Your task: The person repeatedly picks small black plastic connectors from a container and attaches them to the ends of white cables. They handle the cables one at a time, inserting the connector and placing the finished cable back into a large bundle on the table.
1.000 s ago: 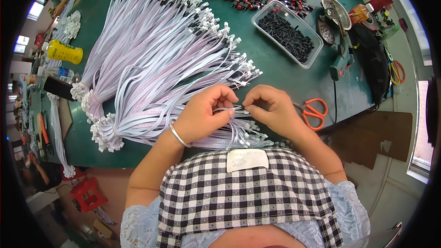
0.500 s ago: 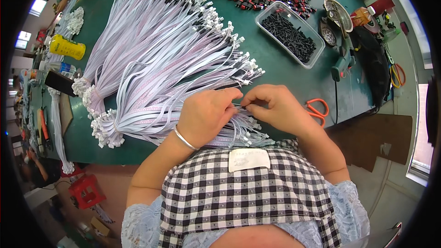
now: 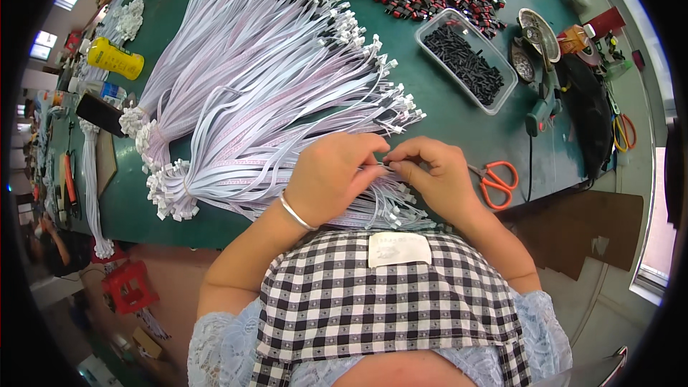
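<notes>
Near the table's front edge, my left hand point(image 3: 335, 175) is closed in a pinch on the thin wire end of a white ribbon cable. Almost touching it, my right hand point(image 3: 438, 173) pinches at the same wire end, where a tiny dark piece shows between the fingertips; its kind is too small to make out. Under and left of the hands spreads a large fan of white ribbon cables point(image 3: 236, 125), tied in bundles, with small white connectors at both ends. Some far ends carry black pieces.
Orange-handled scissors point(image 3: 497, 185) lie right of my right hand. Farther back stand a clear tub point(image 3: 507, 93) of short black tubes, a pile of red-and-black parts point(image 3: 448, 0) and a green hot-glue gun point(image 3: 542, 107). A yellow bottle point(image 3: 115, 59) and black phone point(image 3: 99, 114) are at left.
Both hands stay together at the wire end, with small finger shifts. The whole view has shifted slightly, and more of the scissors shows beside my right hand.
</notes>
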`<state>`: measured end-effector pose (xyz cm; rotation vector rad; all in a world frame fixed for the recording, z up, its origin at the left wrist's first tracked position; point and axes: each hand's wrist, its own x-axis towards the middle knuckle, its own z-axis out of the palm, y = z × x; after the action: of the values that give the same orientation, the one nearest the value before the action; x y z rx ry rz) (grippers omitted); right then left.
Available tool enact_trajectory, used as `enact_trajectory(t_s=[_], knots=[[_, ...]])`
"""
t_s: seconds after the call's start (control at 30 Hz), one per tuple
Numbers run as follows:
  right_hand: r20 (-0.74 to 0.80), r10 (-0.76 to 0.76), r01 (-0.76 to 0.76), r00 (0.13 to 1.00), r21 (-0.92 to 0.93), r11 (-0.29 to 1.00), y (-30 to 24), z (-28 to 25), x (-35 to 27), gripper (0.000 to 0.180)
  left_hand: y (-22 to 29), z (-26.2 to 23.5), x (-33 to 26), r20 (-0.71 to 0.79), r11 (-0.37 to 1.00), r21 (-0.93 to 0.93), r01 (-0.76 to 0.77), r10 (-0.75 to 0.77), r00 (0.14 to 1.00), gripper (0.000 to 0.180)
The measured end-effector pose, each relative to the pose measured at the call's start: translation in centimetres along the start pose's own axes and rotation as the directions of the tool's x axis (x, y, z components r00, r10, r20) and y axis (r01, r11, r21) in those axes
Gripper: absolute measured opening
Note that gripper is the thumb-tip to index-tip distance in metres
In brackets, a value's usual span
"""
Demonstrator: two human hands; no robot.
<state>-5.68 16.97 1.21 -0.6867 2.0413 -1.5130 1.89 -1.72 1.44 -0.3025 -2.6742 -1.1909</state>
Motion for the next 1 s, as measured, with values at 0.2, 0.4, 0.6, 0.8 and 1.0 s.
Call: enact_trajectory(t_s=[0.2, 0.4, 0.6, 0.8, 1.0], knots=[[-0.039, -0.007, 0.011, 0.999, 0.104, 0.994, 0.6, 0.0, 0.0, 0.014, -0.4, -0.2, 0.0, -0.041, 0.999, -0.029, 0.025, -0.026, 0.999, 0.015], [-0.081, -0.096, 0.091, 0.992, -0.066, 0.994, 0.4, 0.6, 0.3, 0.012, -0.7, 0.2, 0.3, -0.050, 1.000, -0.016, 0.023, -0.024, 0.998, 0.009], [-0.076, -0.402, 0.350, 0.912, -0.363, 0.864, 0.5, -0.3, 1.3, 0.014, -0.3, 0.4, 1.2, -0.183, 0.993, 0.109, -0.052, 0.071, 0.981, 0.009], [-0.205, -0.589, 0.433, 0.782, -0.500, 0.750, -1.0, -3.1, 2.7, 0.017, -2.5, 0.1, 4.2, -0.297, 0.901, 0.428, -0.072, 0.215, 0.930, 0.010], [0.048, -0.481, 0.443, 0.875, -0.477, 0.759, 0.0, -2.7, 0.5, 0.015, -1.3, -1.6, 3.0, -0.230, 0.918, 0.396, -0.009, 0.109, 0.967, 0.019]])
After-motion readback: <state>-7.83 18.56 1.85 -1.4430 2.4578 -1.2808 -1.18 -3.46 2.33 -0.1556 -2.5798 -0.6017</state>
